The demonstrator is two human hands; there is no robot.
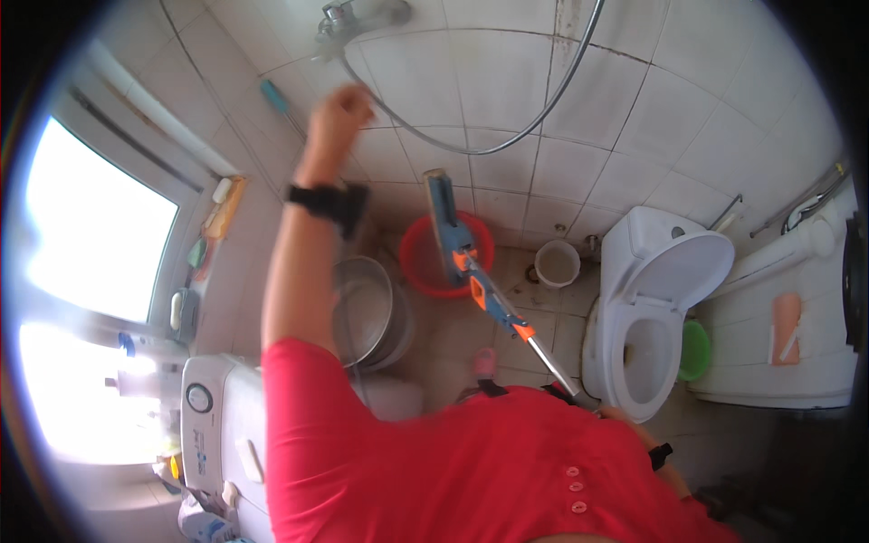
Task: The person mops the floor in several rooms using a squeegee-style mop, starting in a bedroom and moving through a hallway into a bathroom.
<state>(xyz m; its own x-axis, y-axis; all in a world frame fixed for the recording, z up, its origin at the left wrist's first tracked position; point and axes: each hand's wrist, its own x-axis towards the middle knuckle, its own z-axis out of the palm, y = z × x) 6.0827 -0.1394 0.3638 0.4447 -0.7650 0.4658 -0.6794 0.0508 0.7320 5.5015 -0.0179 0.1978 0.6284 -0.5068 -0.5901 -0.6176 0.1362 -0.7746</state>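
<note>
My left hand (340,116) is raised in front of the tiled wall, below the shower tap (339,18). Its fingers are curled closed beside the grey shower hose (507,143); what they hold, if anything, is hidden. Low at my right side, my right hand (619,418) is partly covered by my shirt and closed around the metal pole of a mop (549,362). The mop has blue and orange fittings, and its long blue head is tilted up over a red basin (480,288) on the floor.
Left of the basin stands a large metal pot (387,303), near a washing machine (201,434) under the bright window. A small white bucket (557,264) sits by the wall. To the right are a toilet (644,362) with its lid raised and a green basin (695,351).
</note>
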